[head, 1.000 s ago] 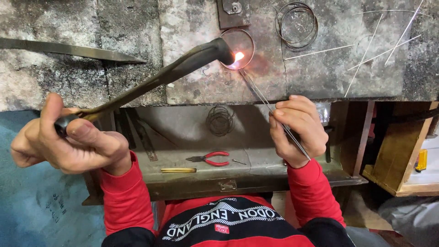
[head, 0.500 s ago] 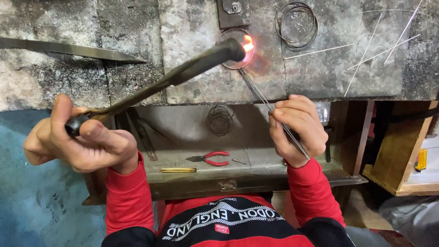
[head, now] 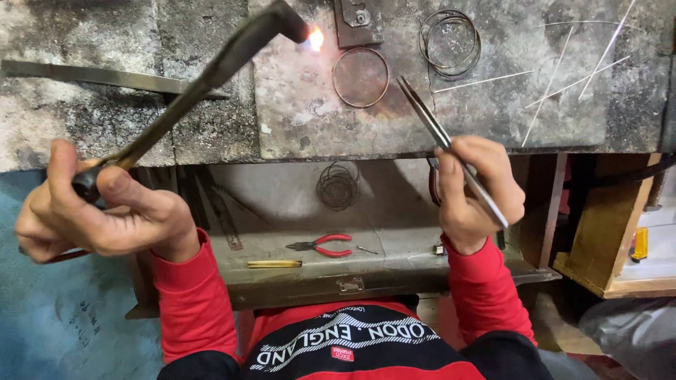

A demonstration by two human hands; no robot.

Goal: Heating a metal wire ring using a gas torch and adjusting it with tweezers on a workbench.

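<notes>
Left hand [head: 98,211] grips the lit torch [head: 211,77]; right hand [head: 479,190] pinches tweezers [head: 436,134] shut, empty. Flame near bench's far edge risks scorching the wire ring [head: 360,77].

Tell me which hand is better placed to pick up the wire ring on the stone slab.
Probably the right hand: its tweezers point toward the wire ring, close beside it. The left hand grips the torch, whose flame burns above the ring.

1. The torch [head: 211,77] is dark, matt metal, scorched and dull.
2. The tweezers [head: 451,151] are smooth, bright steel with a slight shine.
3. The wire ring [head: 360,77] is thin, dull metal.
4. The counter [head: 296,119] is rough, pitted, grey stone-like slab, stained.
5. The pliers [head: 320,245] have glossy red plastic grips.
6. The sleeves [head: 193,302] are soft red cloth.
</notes>
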